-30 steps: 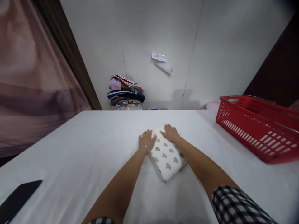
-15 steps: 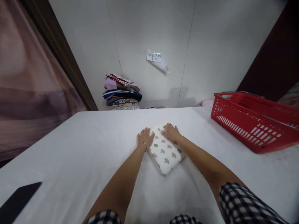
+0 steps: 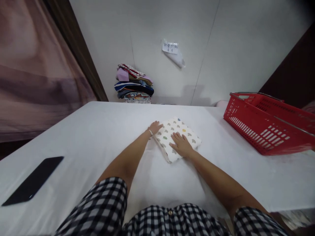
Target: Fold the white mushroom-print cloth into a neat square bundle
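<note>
A folded white cloth (image 3: 168,147) with a grey mushroom print and a few coloured motifs lies flat on the white-covered table (image 3: 110,131). My left hand (image 3: 155,126), a bracelet on its wrist, rests at the cloth's upper left edge with its fingers stretched out. Flat on the middle of the cloth lies my right hand (image 3: 181,144), its fingers spread. Neither hand grips the fabric. What the cloth unfolds into cannot be told from here.
A red plastic basket (image 3: 258,126) with metal handles stands on the right. Folded clothes (image 3: 134,86) are piled beyond the far edge by the wall. A black flat slab, like a phone (image 3: 34,180), lies on the left. A paper sign (image 3: 170,48) hangs on the wall.
The cloth now shows a wider face on the right, with yellow and blue motifs in view. My right hand has moved from its upper edge to its middle. The view has tilted down.
</note>
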`<state>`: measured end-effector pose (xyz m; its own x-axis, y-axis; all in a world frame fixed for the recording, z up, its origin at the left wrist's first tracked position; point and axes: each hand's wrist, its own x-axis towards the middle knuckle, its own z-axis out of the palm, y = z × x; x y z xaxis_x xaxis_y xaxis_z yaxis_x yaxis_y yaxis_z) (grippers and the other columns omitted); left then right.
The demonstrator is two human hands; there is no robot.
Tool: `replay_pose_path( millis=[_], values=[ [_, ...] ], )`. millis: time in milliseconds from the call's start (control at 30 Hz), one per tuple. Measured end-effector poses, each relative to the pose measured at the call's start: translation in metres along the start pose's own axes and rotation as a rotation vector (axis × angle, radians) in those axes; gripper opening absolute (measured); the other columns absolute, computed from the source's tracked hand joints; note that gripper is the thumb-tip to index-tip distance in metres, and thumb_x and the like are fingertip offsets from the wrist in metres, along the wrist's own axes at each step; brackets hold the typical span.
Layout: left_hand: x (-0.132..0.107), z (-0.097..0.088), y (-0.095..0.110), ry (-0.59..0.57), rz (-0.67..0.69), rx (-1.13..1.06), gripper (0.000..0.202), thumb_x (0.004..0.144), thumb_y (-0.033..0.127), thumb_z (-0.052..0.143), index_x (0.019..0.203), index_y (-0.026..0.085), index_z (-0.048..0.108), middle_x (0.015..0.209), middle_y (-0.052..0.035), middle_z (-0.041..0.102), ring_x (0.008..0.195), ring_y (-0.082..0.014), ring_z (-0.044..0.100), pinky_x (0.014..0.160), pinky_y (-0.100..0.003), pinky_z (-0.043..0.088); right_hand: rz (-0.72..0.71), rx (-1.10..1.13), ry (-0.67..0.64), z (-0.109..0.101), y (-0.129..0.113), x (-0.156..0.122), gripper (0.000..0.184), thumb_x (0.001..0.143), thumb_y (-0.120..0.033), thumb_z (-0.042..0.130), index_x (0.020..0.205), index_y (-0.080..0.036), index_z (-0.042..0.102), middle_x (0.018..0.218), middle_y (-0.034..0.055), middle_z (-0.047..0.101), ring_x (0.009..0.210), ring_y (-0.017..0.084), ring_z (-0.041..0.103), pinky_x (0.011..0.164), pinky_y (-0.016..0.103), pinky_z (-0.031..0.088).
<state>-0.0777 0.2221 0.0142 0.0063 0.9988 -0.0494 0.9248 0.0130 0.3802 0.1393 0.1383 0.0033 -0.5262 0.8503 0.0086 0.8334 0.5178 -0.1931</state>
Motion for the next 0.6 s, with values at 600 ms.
replay_pose_path(
  millis=[600],
  values=[
    [-0.114, 0.038, 0.006, 0.029, 0.283, -0.082, 0.05, 0.092, 0.046, 0.028, 0.139, 0.03, 0.033, 0.151, 0.0006, 0.022, 0.14, -0.0192, 0.011, 0.111, -0.05, 0.014, -0.104, 0.076, 0.197, -0.005, -0.03, -0.019, 0.051, 0.093, -0.044, 0.028, 0.137, -0.022, 0.041, 0.148, 0.0055, 0.031, 0.139, 0.023, 0.014, 0.111, 0.047, 0.008]
  ],
)
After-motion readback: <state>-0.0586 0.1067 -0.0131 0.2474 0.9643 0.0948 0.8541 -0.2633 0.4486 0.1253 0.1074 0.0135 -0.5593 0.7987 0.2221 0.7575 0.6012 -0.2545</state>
